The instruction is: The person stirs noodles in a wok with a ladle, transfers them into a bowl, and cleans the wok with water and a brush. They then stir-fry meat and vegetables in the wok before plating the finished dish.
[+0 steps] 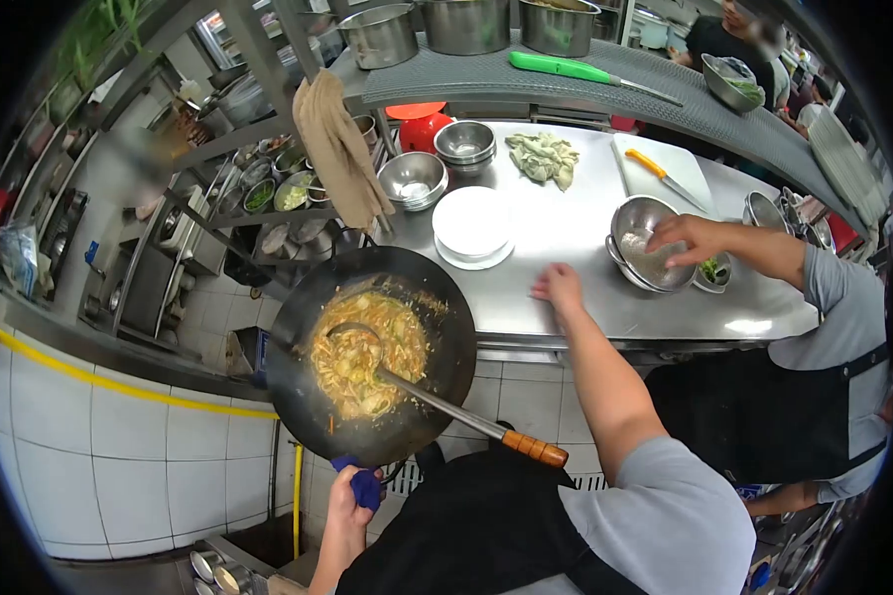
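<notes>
My left hand (347, 501) is closed around a blue cloth (365, 488) at the near rim of a large dark wok (446, 327), by its loop handle. Inside the wok lies a steaming noodle-like dish (392, 332) in orange-yellow sauce with pale pieces. A ladle (437, 405) rests in it, its wooden handle sticking out toward my body, and no hand is on it. My right hand (563, 288) reaches over the steel counter's front edge, empty, its fingers apart. Beyond it, to the left, is a stack of white plates (472, 223).
A co-worker's hand (690, 240) is over a metal bowl (633, 260) at right. Behind are steel bowls (413, 180), a crumpled cloth (544, 159) and an orange-handled knife (665, 177) on a cutting board. A green-handled knife (566, 66) lies on the overhead shelf. A brown towel (335, 149) hangs left.
</notes>
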Demonstrator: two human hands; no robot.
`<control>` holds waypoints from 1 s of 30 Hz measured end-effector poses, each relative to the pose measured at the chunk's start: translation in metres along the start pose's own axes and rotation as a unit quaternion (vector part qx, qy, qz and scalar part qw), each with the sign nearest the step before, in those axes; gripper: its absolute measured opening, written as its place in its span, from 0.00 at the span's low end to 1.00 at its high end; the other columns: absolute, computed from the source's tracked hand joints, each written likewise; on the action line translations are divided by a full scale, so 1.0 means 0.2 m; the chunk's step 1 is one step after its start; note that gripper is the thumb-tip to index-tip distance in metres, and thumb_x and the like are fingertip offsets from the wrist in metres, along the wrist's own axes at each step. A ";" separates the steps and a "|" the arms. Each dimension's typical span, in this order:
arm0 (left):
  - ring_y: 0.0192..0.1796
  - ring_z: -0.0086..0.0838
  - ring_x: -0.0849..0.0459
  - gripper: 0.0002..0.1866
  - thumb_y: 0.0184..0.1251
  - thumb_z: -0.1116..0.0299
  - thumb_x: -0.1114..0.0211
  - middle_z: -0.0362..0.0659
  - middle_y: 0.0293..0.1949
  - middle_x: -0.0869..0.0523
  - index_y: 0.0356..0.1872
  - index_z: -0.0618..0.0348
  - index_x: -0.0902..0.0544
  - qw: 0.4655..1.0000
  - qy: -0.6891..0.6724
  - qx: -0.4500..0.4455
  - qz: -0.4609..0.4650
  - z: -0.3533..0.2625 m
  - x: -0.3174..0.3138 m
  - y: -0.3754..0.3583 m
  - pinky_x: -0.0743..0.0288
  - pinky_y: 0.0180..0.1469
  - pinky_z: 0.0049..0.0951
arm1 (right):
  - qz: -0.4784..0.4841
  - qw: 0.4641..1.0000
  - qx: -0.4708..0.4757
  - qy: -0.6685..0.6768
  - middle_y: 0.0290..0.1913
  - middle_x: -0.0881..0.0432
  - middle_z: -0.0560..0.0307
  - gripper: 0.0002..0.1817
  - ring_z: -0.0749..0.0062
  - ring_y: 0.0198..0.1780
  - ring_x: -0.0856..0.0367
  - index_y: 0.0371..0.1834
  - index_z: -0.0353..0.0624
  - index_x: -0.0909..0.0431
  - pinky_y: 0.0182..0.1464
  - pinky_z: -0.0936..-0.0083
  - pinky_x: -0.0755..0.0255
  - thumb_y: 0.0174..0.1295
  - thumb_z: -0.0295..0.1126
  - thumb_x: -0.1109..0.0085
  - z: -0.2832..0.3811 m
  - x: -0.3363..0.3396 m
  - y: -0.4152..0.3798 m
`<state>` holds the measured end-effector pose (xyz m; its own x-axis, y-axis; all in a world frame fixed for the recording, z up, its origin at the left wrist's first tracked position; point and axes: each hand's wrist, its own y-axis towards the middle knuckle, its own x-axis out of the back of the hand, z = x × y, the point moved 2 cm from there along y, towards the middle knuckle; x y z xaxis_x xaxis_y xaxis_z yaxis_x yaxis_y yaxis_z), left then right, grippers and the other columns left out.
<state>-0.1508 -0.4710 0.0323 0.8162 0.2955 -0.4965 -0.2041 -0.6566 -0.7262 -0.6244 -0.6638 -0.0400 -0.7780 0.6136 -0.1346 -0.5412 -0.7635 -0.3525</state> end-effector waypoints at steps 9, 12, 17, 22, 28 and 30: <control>0.28 0.31 0.21 0.15 0.51 0.71 0.46 0.45 0.31 0.21 0.42 0.59 0.26 0.997 0.012 -0.034 -0.066 -0.01 -0.06 -0.03 0.29 0.22 0.31 | -0.012 0.994 -0.098 -0.055 0.37 0.22 0.38 0.11 0.53 0.25 0.17 0.42 0.21 0.29 0.21 0.66 0.17 0.63 0.23 0.50 0.05 -0.44 0.33; 0.28 0.31 0.21 0.14 0.51 0.71 0.46 0.44 0.31 0.21 0.42 0.60 0.26 0.997 0.012 -0.033 -0.065 0.01 -0.03 -0.02 0.28 0.22 0.31 | -0.030 0.993 -0.103 -0.051 0.40 0.22 0.35 0.12 0.52 0.26 0.17 0.45 0.22 0.29 0.20 0.66 0.18 0.62 0.22 0.51 0.06 -0.40 0.29; 0.28 0.31 0.20 0.14 0.51 0.71 0.45 0.44 0.30 0.20 0.42 0.60 0.26 0.999 0.005 -0.021 -0.030 0.00 0.03 0.01 0.27 0.22 0.30 | -0.050 0.994 -0.076 -0.054 0.42 0.22 0.35 0.13 0.52 0.27 0.16 0.46 0.23 0.29 0.21 0.67 0.17 0.60 0.18 0.55 0.12 -0.12 0.20; 0.26 0.32 0.20 0.15 0.52 0.69 0.44 0.45 0.29 0.19 0.43 0.59 0.25 0.998 0.034 -0.017 -0.044 -0.01 -0.04 -0.02 0.25 0.23 0.32 | -0.064 0.994 -0.075 0.052 0.31 0.23 0.49 0.09 0.61 0.22 0.21 0.42 0.30 0.28 0.25 0.69 0.17 0.61 0.21 0.55 0.00 0.13 0.24; 0.27 0.35 0.20 0.14 0.55 0.64 0.42 0.47 0.29 0.19 0.37 0.64 0.24 0.997 0.010 -0.036 -0.062 0.03 0.03 0.02 0.25 0.27 0.33 | 0.146 0.975 -0.132 -0.107 0.22 0.27 0.59 0.11 0.75 0.20 0.27 0.37 0.39 0.22 0.21 0.80 0.29 0.65 0.35 0.49 -0.01 0.13 -0.50; 0.24 0.33 0.21 0.12 0.55 0.65 0.43 0.48 0.28 0.19 0.36 0.63 0.24 0.999 0.003 -0.018 -0.050 0.03 0.03 0.04 0.25 0.25 0.30 | 0.284 0.918 -0.248 -0.123 0.24 0.26 0.58 0.15 0.77 0.20 0.26 0.37 0.40 0.22 0.21 0.81 0.30 0.67 0.42 0.47 0.00 0.06 -0.82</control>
<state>-0.1507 -0.4693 0.0206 0.8343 0.3576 -0.4195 -0.1017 -0.6482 -0.7547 -0.5457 -0.5309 0.0161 -0.9715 0.0341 -0.2347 0.1382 -0.7229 -0.6769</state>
